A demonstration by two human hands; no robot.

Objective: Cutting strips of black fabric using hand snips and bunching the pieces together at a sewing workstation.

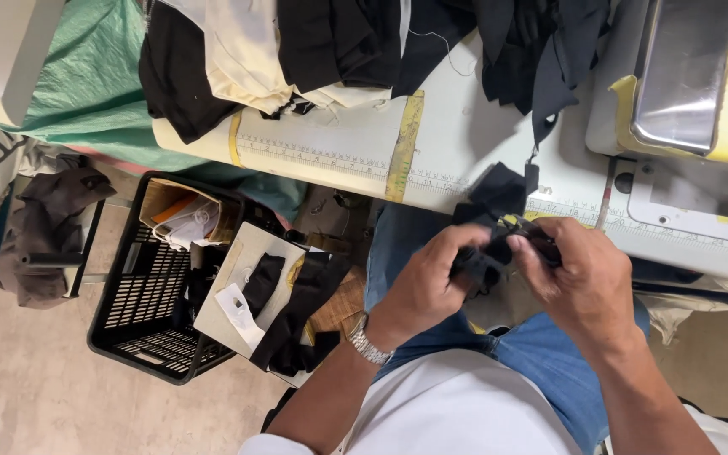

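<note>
A small piece of black fabric [492, 253] is gripped betw. both hands, over the lap & just in front of the white sewing table [465, 135]; the left hand [427, 282] is clenched on its left end, thumb on top; the right hand [579, 274] is pinched on its right end, fingers curled over. The piece is held bunched, so its exact shape can't be told; a further flap of black cloth [503, 190] is seen rising from it towards the table edge, w/ a thin dark strip [534, 175] hanging above.

On the table, a printed ruler strip w/ yellow tape [404, 147] is laid across; stacked black & cream cut pieces [280, 50] are piled at the far edge; the metal bed of a sewing machine [684, 76] is seen at right. A black plastic crate [149, 295] w/ paper & dark scraps is stood on the floor at left.

Judged from the grip, the piece is prob. being folded or aligned; for this to be done well, edges should be matched w/ fingertips, tension kept even betw. both hands, & the piece kept flat rather than bunched, so nothing is twisted.
</note>
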